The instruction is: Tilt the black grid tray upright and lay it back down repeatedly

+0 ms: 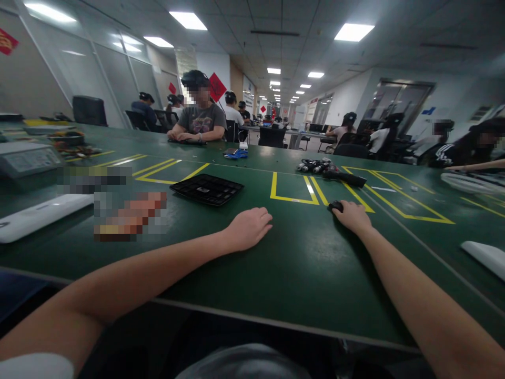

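Note:
My right hand (354, 217) is closed on a small black object (336, 206) just above or on the green tabletop, beside the yellow tape lines. Its exact kind is too small and dark to make out. Palm down on the table, my left hand (249, 228) rests with loosely bent fingers and holds nothing that I can see. Beyond it and to the left lies a black square plastic panel (208, 189) with a ribbed grid face. A bundle of black cables with metal connectors (315, 166) lies farther back, nearer my right hand, next to a black elongated piece (347, 178).
The green table (292, 279) carries yellow tape rectangles. At left are a white elongated casing (43, 217), blurred-out items and a grey scale-like device (27, 158). A white piece (485, 258) lies at right. Across the table a person (201, 118) sits beyond a blue item (235, 153).

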{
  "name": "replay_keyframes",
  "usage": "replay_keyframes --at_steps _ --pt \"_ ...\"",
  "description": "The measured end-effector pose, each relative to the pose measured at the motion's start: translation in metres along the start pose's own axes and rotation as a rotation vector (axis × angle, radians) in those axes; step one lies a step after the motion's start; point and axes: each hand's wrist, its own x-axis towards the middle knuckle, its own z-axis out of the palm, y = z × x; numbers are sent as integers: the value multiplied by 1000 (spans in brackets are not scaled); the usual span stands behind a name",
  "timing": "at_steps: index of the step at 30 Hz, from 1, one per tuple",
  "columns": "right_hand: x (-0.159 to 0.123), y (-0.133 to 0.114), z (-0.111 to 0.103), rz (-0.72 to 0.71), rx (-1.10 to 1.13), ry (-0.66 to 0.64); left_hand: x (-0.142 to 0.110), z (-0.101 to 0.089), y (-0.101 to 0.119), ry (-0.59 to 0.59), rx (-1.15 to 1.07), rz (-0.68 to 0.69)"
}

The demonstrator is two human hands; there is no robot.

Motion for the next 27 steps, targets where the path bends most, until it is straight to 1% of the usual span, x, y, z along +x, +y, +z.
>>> replay_keyframes --at_steps 3,5,8,10,12,14,16,17,18,19,20,21,22,24,25,27 --pt "0 -3 1 -1 -1 21 12 1 -24 85 92 -237" --pt "0 -3 1 -4 -2 26 16 5 -38 69 94 -327" --pt "-1 -3 1 -9 -12 23 17 10 -51 22 29 -329" --pt "-2 -3 1 -9 -17 29 17 10 -53 52 -49 -315" --pt "-2 -3 0 -16 -18 33 20 4 -54 115 -190 -364" --pt "-2 -3 0 -23 -20 27 24 -9 -61 193 -453 -498" --pt "-2 -3 0 -19 -23 18 27 -27 -75 305 -780 -663" --pt "-1 -3 0 -15 -23 16 26 -38 -85 379 -917 -728" --pt "-1 -3 0 -12 -20 16 24 -48 -96 463 -991 -774" --pt "-1 -3 -1 -10 -16 17 21 -57 -108 539 -972 -820" --pt "0 -3 -1 -8 -11 18 17 -65 -120 580 -863 -881" --pt "0 -3 -1 -7 -6 17 12 -71 -131 576 -688 -943" --pt "0 -4 -1 -5 -1 15 8 -75 -141 519 -471 -984" --pt "-1 -4 -2 -1 5 10 0 -78 -155 314 -64 -1006" --pt "-1 -5 -2 0 6 9 -3 -78 -160 204 85 -997" --pt "-2 -4 -2 0 8 10 -5 -75 -165 32 248 -978"
